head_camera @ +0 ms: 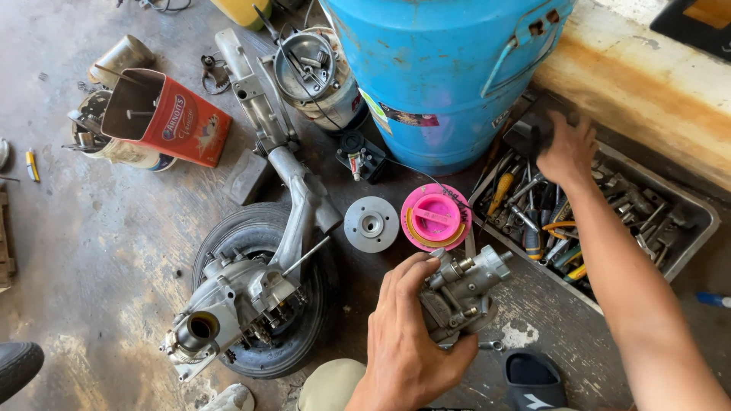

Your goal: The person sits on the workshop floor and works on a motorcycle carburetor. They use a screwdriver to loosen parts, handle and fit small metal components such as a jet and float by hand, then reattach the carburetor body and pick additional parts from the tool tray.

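— Both hands busy? Left hand (407,342) clasping the carburettor (459,293), just below the pink lid (435,216).
— Right hand (567,148) (grip unclear) rummaging in the tool tray (697,228), right of that lid. Tool-picking stage, apparently; next, a fitting driver.

My left hand (407,342) holds the carburetor (461,293) above the floor (99,251); the engine (244,297) lies left, my right hand (567,152) reaches into the tool tray (689,228), the barrel (449,68) behind.

Grey metal carburettor (457,293), grimy, tilted, held above concrete floor; dark tool (529,137) gripped over tray.
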